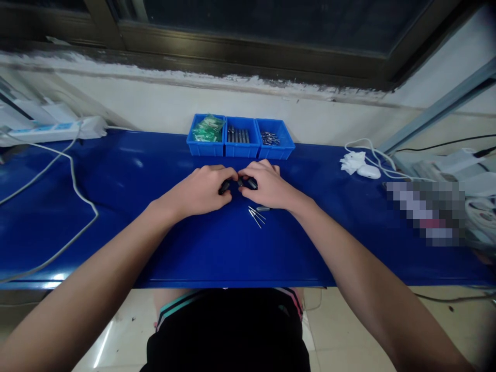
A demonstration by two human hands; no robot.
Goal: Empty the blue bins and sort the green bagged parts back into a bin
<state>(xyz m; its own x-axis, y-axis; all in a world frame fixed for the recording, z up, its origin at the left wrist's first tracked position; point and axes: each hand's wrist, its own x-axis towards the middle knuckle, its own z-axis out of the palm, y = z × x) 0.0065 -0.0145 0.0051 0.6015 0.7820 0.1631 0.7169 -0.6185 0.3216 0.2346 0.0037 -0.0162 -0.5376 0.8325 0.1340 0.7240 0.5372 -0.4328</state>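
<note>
Small dark parts (237,183), both hands curled, fingertips meeting

The small dark pieces (237,183) pinched between the left hand (201,190) and right hand (267,187) are mostly covered by fingers, too small to identify. A pixelated patch (426,211) masks something on the tabletop (155,232) at right. Contents of the three blue bins (240,137) are too tiny to name. The white power strip (46,132) is cut by the left edge, both forearms by the bottom edge
</note>
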